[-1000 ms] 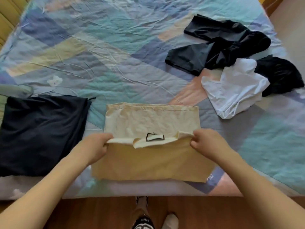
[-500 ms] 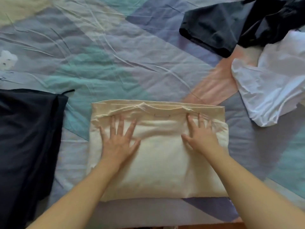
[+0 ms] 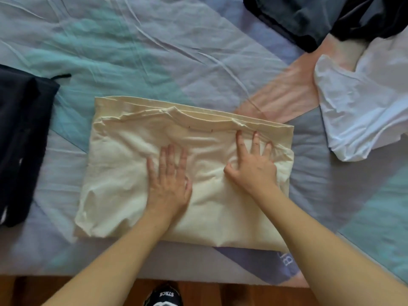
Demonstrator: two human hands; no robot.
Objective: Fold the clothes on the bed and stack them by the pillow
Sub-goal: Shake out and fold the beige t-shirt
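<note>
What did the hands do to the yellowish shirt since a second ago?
Both hands let go of the cream shirt edge they were pinching, after folding it away over the top. Now the left hand and right hand press flat on it; the left slid toward the middle. The dark folded garment and white garment stayed put.

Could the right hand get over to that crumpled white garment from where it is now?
Probably yes. The right hand lies flat on the folded cream shirt, holding nothing, and only bare bedsheet separates it from the white garment to its right. Nothing blocks the way.
</note>
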